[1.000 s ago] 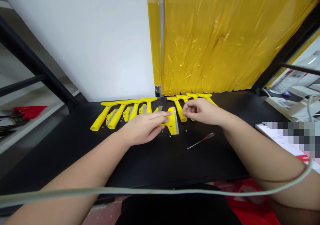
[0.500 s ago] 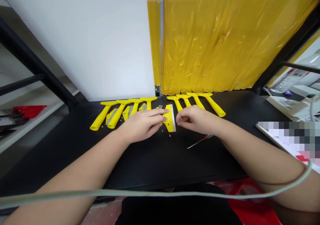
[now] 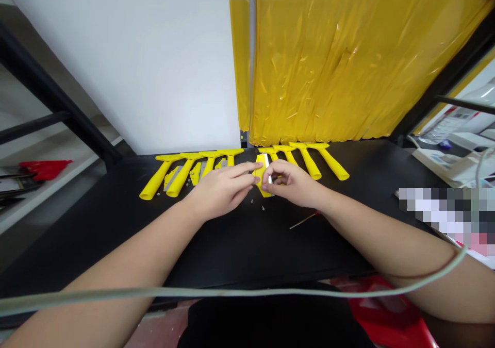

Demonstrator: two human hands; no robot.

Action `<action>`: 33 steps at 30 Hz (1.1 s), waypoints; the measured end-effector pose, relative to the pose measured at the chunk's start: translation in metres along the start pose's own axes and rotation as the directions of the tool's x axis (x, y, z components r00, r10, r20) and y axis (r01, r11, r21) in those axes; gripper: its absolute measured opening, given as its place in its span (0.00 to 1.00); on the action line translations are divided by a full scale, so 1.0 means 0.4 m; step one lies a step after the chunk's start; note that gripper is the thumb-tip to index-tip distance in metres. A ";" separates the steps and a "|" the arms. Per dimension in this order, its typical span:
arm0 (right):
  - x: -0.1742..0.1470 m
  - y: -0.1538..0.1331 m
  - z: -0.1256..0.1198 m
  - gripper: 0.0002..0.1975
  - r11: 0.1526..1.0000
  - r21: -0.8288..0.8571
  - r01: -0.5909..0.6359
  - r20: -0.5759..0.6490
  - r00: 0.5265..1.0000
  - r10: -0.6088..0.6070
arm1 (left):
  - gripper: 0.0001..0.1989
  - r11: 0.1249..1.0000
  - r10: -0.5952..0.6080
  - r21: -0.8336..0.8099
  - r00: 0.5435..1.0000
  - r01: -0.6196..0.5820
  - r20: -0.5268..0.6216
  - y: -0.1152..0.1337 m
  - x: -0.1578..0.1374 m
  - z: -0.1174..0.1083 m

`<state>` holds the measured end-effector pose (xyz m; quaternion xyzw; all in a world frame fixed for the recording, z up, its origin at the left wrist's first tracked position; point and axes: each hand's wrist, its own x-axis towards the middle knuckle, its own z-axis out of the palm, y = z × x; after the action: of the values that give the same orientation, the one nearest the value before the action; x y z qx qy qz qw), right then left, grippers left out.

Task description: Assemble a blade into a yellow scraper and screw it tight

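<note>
A yellow scraper head plate (image 3: 262, 169) with a pale blade strip along its right side is between my hands, above the black table. My left hand (image 3: 220, 191) holds its left side with the fingertips. At its right edge, the fingers of my right hand (image 3: 292, 182) are curled and pinching over the blade strip. Below lie small screws (image 3: 263, 208), and a thin screwdriver (image 3: 303, 220) is partly hidden under my right wrist. Yellow scraper handles (image 3: 153, 179) stand in a row on the left, with loose yellow plates and grey blades (image 3: 173, 178) among them.
More yellow handles (image 3: 333, 163) lie at the back right. A white panel (image 3: 162, 69) and a yellow plastic sheet (image 3: 328, 64) rise behind the black table (image 3: 240, 255). A pale cable (image 3: 216, 292) crosses in front of my forearms.
My right hand has moved left onto the plate's blade edge, where it was apart before. The plate has shifted slightly up and away. My left hand has barely moved.
</note>
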<state>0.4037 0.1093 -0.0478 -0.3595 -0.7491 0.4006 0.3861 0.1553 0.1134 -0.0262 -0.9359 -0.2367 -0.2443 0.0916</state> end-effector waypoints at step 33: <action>0.007 -0.012 -0.026 0.18 0.975 0.074 -0.208 0.164 0.967 0.194 | 0.13 0.993 -0.114 -0.004 0.990 0.114 -0.077 -0.018 -0.002 -0.017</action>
<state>0.4106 0.1131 -0.0388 -0.3833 -0.7177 0.4981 0.2997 0.1483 0.1175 -0.0203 -0.9106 -0.2862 -0.2852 0.0866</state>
